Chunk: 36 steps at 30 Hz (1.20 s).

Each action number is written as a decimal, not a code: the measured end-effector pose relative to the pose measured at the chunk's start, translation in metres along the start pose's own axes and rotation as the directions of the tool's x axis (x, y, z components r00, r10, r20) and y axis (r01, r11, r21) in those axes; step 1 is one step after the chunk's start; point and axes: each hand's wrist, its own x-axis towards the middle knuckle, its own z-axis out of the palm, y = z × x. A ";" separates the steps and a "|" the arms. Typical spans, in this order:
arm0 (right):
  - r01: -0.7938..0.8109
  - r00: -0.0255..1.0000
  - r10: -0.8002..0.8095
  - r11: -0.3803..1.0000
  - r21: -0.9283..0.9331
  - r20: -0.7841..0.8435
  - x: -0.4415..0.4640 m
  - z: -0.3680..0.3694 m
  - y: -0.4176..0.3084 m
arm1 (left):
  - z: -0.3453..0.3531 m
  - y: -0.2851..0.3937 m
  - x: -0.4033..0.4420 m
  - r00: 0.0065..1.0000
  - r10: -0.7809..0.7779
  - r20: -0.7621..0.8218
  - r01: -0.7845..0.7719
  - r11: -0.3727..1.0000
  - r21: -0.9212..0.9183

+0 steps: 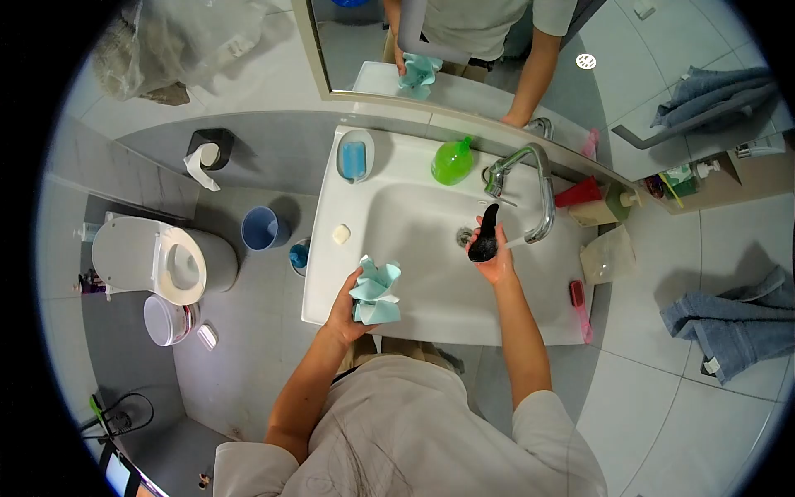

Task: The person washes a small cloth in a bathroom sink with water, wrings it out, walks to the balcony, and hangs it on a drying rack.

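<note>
My left hand (pixel 348 311) is closed around a pale teal, folded thing with wavy, petal-like edges (pixel 377 291), near the front left of the sink; I cannot tell its material. Over the basin, my right hand (pixel 497 261) grips a black spoon-shaped thing (pixel 484 240) with a curved handle. It lies across the palm and fingers, close to the spout of the chrome faucet (pixel 542 190). What looks like a stream of water falls from the spout beside that hand. The white sink (pixel 397 327) has its drain (pixel 464 238) just left of my right fingers.
Along the rim stand a green bottle (pixel 452 162), a dish with a blue sponge (pixel 354 160) and a piece of soap (pixel 340 234). A pink brush (pixel 578 306) lies at the right. A mirror (pixel 464 50) hangs behind. A blue bucket (pixel 263 229) and toilet (pixel 178 265) are left.
</note>
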 end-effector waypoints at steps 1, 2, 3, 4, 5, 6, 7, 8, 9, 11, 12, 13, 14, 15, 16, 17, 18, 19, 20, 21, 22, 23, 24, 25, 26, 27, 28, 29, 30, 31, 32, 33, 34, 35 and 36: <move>-0.016 0.999 0.016 1.000 0.011 0.035 -0.004 0.003 -0.002 | 0.001 0.000 0.000 1.000 0.000 -0.004 0.000 1.000 0.008; -0.030 0.997 0.029 0.999 0.021 0.069 -0.008 0.005 -0.005 | 0.003 0.000 0.000 1.000 -0.001 -0.007 0.002 1.000 0.018; -0.044 0.994 0.040 0.999 0.030 0.103 -0.013 0.008 -0.008 | 0.005 0.000 0.000 1.000 -0.001 -0.006 0.001 1.000 0.022; -0.029 0.997 0.028 1.000 0.010 0.077 -0.018 0.010 -0.010 | 0.007 -0.001 0.000 1.000 -0.002 -0.006 0.002 1.000 0.027; -0.015 0.999 0.015 1.000 -0.010 0.050 -0.023 0.012 -0.011 | 0.009 -0.002 0.000 1.000 -0.002 -0.006 0.002 0.999 0.032; 0.000 1.000 0.001 1.000 -0.030 0.023 -0.028 0.015 -0.013 | 0.010 -0.003 0.002 1.000 -0.009 -0.005 0.009 0.999 0.037; 0.027 0.999 -0.026 0.998 -0.048 0.019 -0.034 0.018 -0.015 | 0.012 -0.004 0.003 1.000 -0.017 -0.004 0.017 0.999 0.042; 0.054 0.998 -0.053 0.996 -0.067 0.014 -0.039 0.022 -0.016 | 0.014 -0.005 0.005 1.000 -0.024 -0.004 0.025 0.999 0.047; 0.081 0.997 -0.080 0.993 -0.086 0.012 -0.043 0.024 -0.018 | 0.016 -0.006 0.007 0.999 -0.032 -0.005 0.032 0.998 0.059; 0.107 0.993 -0.105 0.993 -0.046 0.051 -0.044 0.017 -0.021 | 0.021 -0.009 0.010 0.999 -0.046 -0.009 0.047 0.995 0.084; 0.133 0.989 -0.129 0.990 -0.052 0.075 -0.043 0.014 -0.023 | 0.025 -0.010 0.011 0.998 -0.049 -0.030 0.052 0.992 0.112; 0.158 0.983 -0.152 0.986 -0.057 0.098 -0.042 0.011 -0.025 | 0.029 -0.011 0.010 0.997 -0.050 -0.053 0.057 0.989 0.139; 0.212 0.971 -0.204 0.976 -0.057 0.124 -0.044 0.008 -0.027 | 0.033 -0.012 0.009 0.996 -0.050 -0.075 0.062 0.984 0.165; 0.229 0.969 -0.224 0.973 -0.032 0.106 -0.045 0.009 -0.029 | 0.032 -0.014 0.014 0.998 -0.063 -0.031 0.067 0.986 0.155; 0.245 0.966 -0.243 0.970 -0.008 0.087 -0.047 0.011 -0.030 | 0.027 -0.015 0.020 0.997 -0.075 0.013 0.073 0.987 0.144; 0.260 0.963 -0.261 0.965 0.016 0.068 -0.049 0.011 -0.030 | 0.024 -0.017 0.024 0.995 -0.087 0.057 0.079 0.988 0.133; 0.262 0.965 -0.260 0.961 -0.090 0.034 -0.043 -0.006 -0.030 | 0.025 -0.018 0.025 0.994 -0.091 0.063 0.082 0.987 0.141; 0.257 0.965 -0.262 0.947 -0.193 -0.001 -0.030 -0.036 -0.027 | 0.026 -0.019 0.025 0.993 -0.096 0.068 0.085 0.985 0.149; 0.245 0.963 -0.268 0.924 -0.294 -0.038 -0.026 -0.055 -0.024 | 0.027 -0.021 0.025 0.992 -0.103 0.073 0.091 0.983 0.157; 0.272 0.919 -0.378 0.814 -0.513 -0.112 -0.029 -0.058 -0.022 | 0.028 -0.023 0.025 0.992 -0.100 0.073 0.088 0.984 0.152; 0.253 0.856 -0.493 0.662 -0.705 -0.156 -0.032 -0.062 -0.018 | 0.030 -0.024 0.025 0.993 -0.097 0.071 0.086 0.986 0.146; 0.190 0.778 -0.606 0.479 -0.857 -0.166 -0.036 -0.066 -0.014 | 0.031 -0.026 0.024 0.993 -0.093 0.069 0.083 0.987 0.137; 0.098 0.694 -0.709 0.269 -0.958 -0.128 -0.031 -0.065 -0.015 | 0.038 -0.023 0.025 0.997 -0.068 0.028 0.063 0.987 0.148; -0.036 0.607 -0.791 0.062 -0.997 -0.071 -0.035 -0.068 -0.012 | 0.042 -0.024 0.020 0.998 -0.054 -0.025 0.057 0.986 0.157; -0.197 0.524 -0.852 -0.127 -0.972 0.005 -0.042 -0.073 -0.007 | 0.042 -0.028 0.015 0.995 -0.048 -0.082 0.061 0.984 0.169; -0.011 0.576 -0.816 0.044 -0.999 -0.042 -0.034 -0.084 -0.009 | 0.041 -0.028 0.019 0.997 -0.058 -0.056 0.067 0.984 0.167; 0.165 0.635 -0.770 0.222 -0.961 -0.069 -0.021 -0.105 -0.012 | 0.037 -0.028 0.024 0.997 -0.068 -0.030 0.072 0.984 0.164; 0.313 0.698 -0.712 0.400 -0.861 -0.077 -0.013 -0.117 -0.012 | 0.034 -0.029 0.025 0.997 -0.077 -0.009 0.077 0.985 0.156; 0.371 0.817 -0.519 0.807 -0.460 -0.252 -0.021 -0.081 -0.016 | 0.036 -0.030 0.023 0.998 -0.068 -0.016 0.070 0.984 0.162; 0.353 0.863 -0.405 0.911 -0.214 -0.301 -0.033 -0.047 -0.017 | 0.041 -0.030 0.020 0.998 -0.061 -0.024 0.064 0.984 0.167; 0.308 0.906 -0.317 0.948 -0.078 -0.279 -0.036 -0.028 -0.017 | 0.044 -0.031 0.018 0.998 -0.054 -0.029 0.058 0.983 0.175; 0.253 0.942 -0.232 0.966 0.059 -0.245 -0.035 -0.018 -0.016 | 0.041 -0.032 0.021 0.998 -0.060 -0.006 0.061 0.986 0.156; 0.218 0.965 -0.197 0.970 0.108 -0.173 -0.029 -0.020 -0.012 | 0.037 -0.033 0.027 0.998 -0.068 0.017 0.065 0.988 0.139; 0.180 0.981 -0.166 0.971 0.155 -0.098 -0.024 -0.022 -0.009 | 0.035 -0.034 0.030 0.996 -0.074 0.041 0.068 0.990 0.123; 0.134 0.990 -0.139 0.966 0.221 0.009 -0.022 -0.018 -0.008 | 0.038 -0.034 0.030 0.996 -0.079 0.047 0.073 0.990 0.121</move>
